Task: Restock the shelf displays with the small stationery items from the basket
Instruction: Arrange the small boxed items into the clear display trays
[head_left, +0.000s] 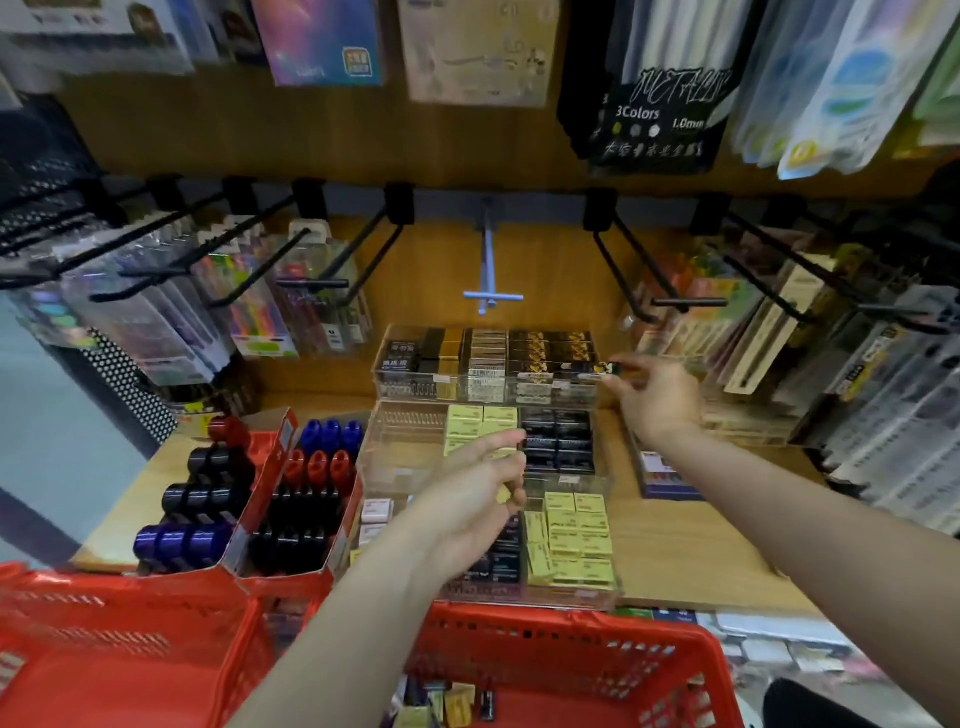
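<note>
One small black-and-gold stationery box (609, 368) is pinched in the fingertips of the right hand (655, 397), at the right end of the top tier of the clear acrylic stepped display tray (385, 370); the left hand (475, 506), over the lower tiers, curls its fingers round a small pale-yellow box (504, 493); more small boxes lie in the red plastic shopping basket (571, 652) below; red cardboard cartons of round-capped markers (280, 499) stand just left of the tray on the wooden shelf (691, 551).
</note>
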